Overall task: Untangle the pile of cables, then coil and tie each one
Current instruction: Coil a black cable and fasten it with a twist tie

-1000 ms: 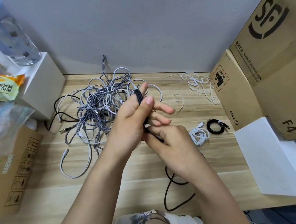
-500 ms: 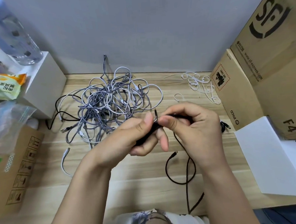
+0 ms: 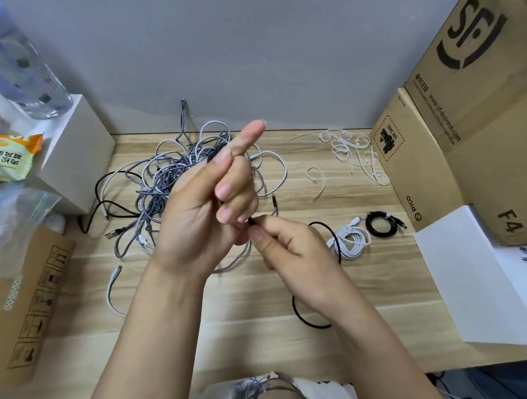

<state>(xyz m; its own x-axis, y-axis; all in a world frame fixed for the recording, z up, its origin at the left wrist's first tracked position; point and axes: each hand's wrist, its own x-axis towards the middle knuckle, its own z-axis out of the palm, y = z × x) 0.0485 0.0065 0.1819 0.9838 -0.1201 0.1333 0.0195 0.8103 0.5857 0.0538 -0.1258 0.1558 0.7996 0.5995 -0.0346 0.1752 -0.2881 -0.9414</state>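
Left hand (image 3: pixel 202 220) has risen, grip curled on black cable (image 3: pixel 308 319); right hand (image 3: pixel 289 246) pinches it, near tangled pile (image 3: pixel 164 186)

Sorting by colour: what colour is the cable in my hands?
Black cable, clearest in the head view.

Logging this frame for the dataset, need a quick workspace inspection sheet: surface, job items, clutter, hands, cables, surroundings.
Surface: light wooden table, wood-grain top.
Job's things: tangled pile of grey and white cables at the back; black cable being handled; coiled white cable and coiled black cable, both tied, at right.
Clutter: loose white cable ties; orange and green snack packet; clear plastic bag.
Hands: left hand raised, fingers curled round black cable, index finger straight; right hand pinches the cable.
Cables: one white cable end lies apart from the pile.
Surroundings: brown cardboard boxes; white box; grey wall.
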